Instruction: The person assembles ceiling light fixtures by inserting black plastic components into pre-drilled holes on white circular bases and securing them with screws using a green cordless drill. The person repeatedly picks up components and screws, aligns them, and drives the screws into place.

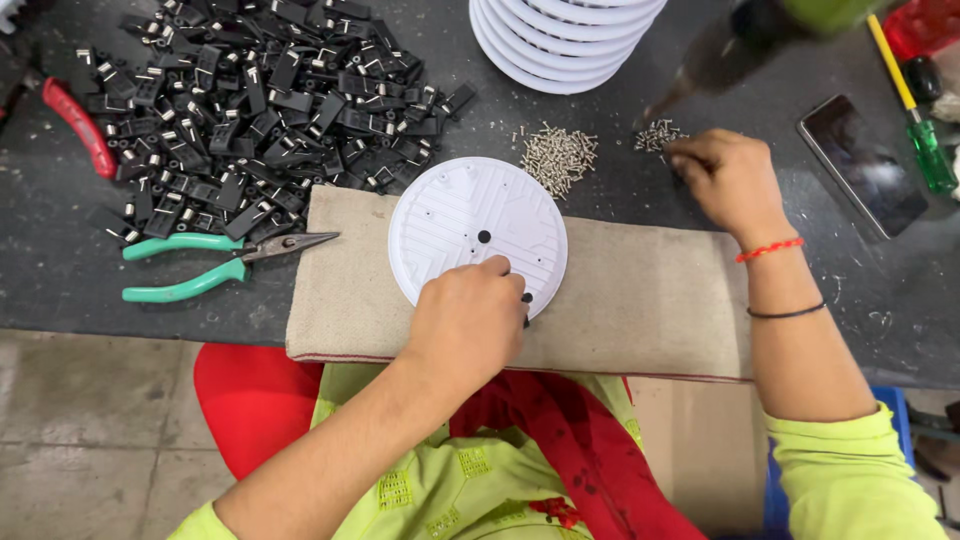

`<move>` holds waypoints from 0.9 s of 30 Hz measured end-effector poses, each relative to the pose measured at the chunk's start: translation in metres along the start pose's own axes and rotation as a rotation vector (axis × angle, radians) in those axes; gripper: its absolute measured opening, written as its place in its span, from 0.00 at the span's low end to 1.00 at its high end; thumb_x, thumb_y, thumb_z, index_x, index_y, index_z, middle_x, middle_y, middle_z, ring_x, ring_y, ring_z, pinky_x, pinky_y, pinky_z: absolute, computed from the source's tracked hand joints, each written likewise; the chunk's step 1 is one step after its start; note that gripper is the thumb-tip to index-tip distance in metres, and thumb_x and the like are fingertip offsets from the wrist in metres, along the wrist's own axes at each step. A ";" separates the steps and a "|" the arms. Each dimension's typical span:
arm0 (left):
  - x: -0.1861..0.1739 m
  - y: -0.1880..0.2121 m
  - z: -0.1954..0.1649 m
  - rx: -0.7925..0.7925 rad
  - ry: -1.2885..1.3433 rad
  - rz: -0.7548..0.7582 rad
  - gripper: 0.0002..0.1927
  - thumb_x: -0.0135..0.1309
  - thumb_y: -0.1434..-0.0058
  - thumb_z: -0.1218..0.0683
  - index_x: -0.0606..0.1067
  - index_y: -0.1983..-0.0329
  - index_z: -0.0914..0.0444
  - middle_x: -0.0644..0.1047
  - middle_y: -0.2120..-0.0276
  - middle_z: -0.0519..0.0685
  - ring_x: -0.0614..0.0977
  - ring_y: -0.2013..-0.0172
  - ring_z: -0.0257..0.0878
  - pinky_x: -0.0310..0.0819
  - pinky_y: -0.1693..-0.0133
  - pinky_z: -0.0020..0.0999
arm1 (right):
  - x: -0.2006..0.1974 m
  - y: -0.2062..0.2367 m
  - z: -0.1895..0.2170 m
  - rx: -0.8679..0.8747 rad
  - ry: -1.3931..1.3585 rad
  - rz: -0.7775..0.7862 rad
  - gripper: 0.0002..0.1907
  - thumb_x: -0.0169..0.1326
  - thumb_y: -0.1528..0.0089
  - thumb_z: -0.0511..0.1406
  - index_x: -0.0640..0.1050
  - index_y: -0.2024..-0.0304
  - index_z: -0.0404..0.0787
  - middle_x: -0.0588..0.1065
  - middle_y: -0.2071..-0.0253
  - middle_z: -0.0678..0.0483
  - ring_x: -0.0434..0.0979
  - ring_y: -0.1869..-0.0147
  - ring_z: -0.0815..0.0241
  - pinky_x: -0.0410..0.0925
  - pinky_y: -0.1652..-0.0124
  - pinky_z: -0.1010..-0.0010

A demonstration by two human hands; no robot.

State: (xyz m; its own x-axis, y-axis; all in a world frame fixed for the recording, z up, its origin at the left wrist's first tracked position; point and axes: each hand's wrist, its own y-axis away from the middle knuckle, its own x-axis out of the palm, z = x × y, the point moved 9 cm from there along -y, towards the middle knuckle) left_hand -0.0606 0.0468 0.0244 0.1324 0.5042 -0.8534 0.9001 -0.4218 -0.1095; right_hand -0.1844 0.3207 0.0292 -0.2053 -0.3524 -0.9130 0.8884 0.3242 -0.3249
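Taking the white round plate (470,225) as the landmark: the left hand (468,322) is lying curled over its lower right edge, knuckles up, fingertips pressing down on the rim, the forearm running back down and to the left of it. The right hand (728,180) is reaching out well to the right of the plate, fingers bunched together and pointing left, its wrist bent and forearm dropping straight back.
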 end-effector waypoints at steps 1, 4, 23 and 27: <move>0.000 -0.001 0.001 -0.010 -0.001 0.004 0.07 0.59 0.47 0.56 0.79 0.76 0.64 0.78 0.69 0.55 0.83 0.68 0.54 0.78 0.66 0.49 | 0.006 -0.003 -0.006 -0.018 0.035 0.029 0.09 0.61 0.38 0.30 0.85 0.55 0.39 0.79 0.61 0.45 0.79 0.58 0.47 0.72 0.55 0.60; -0.001 0.000 0.002 -0.010 0.024 -0.001 0.08 0.59 0.46 0.54 0.79 0.76 0.64 0.78 0.70 0.55 0.83 0.68 0.54 0.77 0.66 0.50 | 0.017 -0.005 -0.018 -0.082 0.136 0.083 0.10 0.63 0.37 0.34 0.84 0.54 0.39 0.79 0.61 0.44 0.79 0.57 0.44 0.71 0.55 0.58; -0.001 -0.005 0.005 0.011 0.035 0.026 0.09 0.60 0.47 0.54 0.80 0.76 0.64 0.79 0.69 0.55 0.82 0.69 0.55 0.77 0.66 0.51 | 0.015 0.019 -0.003 0.295 -0.369 0.121 0.06 0.57 0.33 0.31 0.81 0.54 0.39 0.80 0.61 0.50 0.80 0.59 0.57 0.72 0.58 0.69; 0.000 -0.007 0.004 0.022 0.025 0.040 0.09 0.60 0.47 0.53 0.80 0.76 0.64 0.79 0.70 0.55 0.83 0.69 0.55 0.77 0.66 0.51 | 0.031 0.065 0.106 0.123 -0.543 0.041 0.09 0.54 0.39 0.23 0.80 0.57 0.35 0.79 0.62 0.49 0.80 0.60 0.58 0.73 0.58 0.70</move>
State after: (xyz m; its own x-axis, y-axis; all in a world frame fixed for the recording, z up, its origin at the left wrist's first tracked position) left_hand -0.0687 0.0472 0.0235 0.1783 0.5056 -0.8442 0.8845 -0.4582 -0.0876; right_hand -0.0888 0.2376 0.0062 0.0422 -0.7538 -0.6557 0.9393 0.2536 -0.2311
